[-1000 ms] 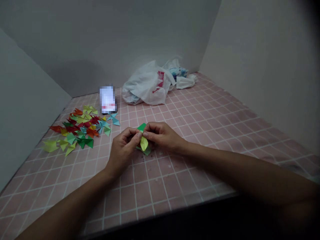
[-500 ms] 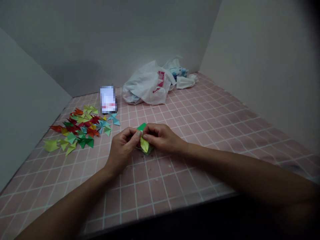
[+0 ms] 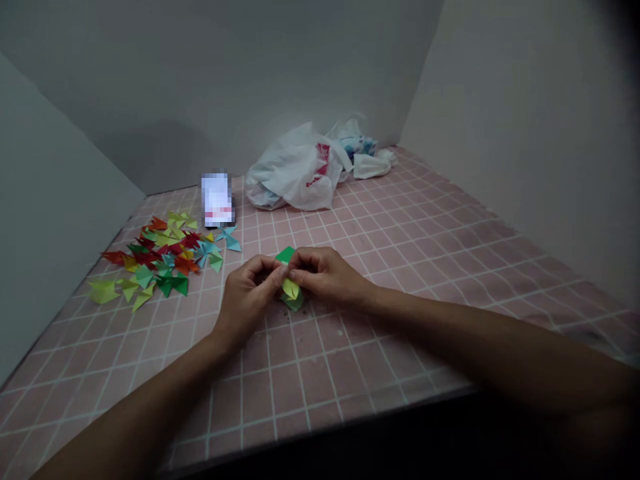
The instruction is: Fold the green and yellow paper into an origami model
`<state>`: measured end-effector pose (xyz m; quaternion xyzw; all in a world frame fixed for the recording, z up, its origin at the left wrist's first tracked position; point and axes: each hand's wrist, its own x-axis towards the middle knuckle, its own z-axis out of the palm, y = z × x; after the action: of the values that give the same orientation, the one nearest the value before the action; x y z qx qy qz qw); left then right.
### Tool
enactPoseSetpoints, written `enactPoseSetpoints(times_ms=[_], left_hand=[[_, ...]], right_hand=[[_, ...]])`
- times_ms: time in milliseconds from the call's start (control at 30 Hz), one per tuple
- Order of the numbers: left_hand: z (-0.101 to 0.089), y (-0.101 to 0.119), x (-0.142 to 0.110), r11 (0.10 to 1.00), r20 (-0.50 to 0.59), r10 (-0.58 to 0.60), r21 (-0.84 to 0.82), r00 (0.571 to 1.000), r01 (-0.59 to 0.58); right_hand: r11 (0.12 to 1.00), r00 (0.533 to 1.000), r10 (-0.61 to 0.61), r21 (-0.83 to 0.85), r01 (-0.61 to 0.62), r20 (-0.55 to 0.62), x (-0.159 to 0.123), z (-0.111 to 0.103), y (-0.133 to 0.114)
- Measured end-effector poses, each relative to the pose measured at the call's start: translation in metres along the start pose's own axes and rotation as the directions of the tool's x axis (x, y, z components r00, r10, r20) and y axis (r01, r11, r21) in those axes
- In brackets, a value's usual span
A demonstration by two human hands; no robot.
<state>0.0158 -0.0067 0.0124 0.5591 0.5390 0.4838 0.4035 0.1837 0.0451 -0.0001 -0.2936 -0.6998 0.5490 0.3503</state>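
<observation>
Between my two hands is a small folded piece of yellow origami paper (image 3: pixel 291 289), held over the table. My left hand (image 3: pixel 251 287) pinches it from the left, thumb against curled fingers. From the right, my right hand (image 3: pixel 325 275) pinches the same piece, its thumb tip close to the left thumb. Green paper (image 3: pixel 286 254) shows just behind the fingers, and a paler green edge pokes out below the yellow piece. My fingers hide much of both papers.
Many folded paper shapes (image 3: pixel 173 257) in red, orange, yellow, green and blue lie to the left. A lit phone (image 3: pixel 217 200), blurred, stands behind them. A crumpled white plastic bag (image 3: pixel 295 170) and a smaller bundle (image 3: pixel 367 157) rest by the back wall. Pink checked cloth (image 3: pixel 400 347) covers the table.
The thumbs have drawn closer together over the yellow paper, and less of it shows now. Both hands otherwise stay in the same place.
</observation>
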Motion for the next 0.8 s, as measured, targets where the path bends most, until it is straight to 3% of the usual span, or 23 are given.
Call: enactPoseSetpoints(times_ms=[167,400,800], left_hand=[[0.0006,-0.0003,-0.0003,0.999,0.0,0.039,0.015,0.999,-0.039],[0.0031,-0.0023,0.0005,0.995,0.059,-0.045,-0.088,0.997,0.05],[0.0004,-0.0058,0.0015,0.99,0.064,0.028,0.133,0.998,-0.037]], right_hand=[[0.999,0.999,-0.045,-0.027,0.045,-0.012,-0.0004,0.0003,-0.0001],[0.981,0.984,-0.122,-0.165,0.1,-0.131,-0.0001,-0.0009,-0.0021],[0.97,0.982,-0.169,-0.191,0.151,-0.083,-0.0003,-0.0024,-0.0007]])
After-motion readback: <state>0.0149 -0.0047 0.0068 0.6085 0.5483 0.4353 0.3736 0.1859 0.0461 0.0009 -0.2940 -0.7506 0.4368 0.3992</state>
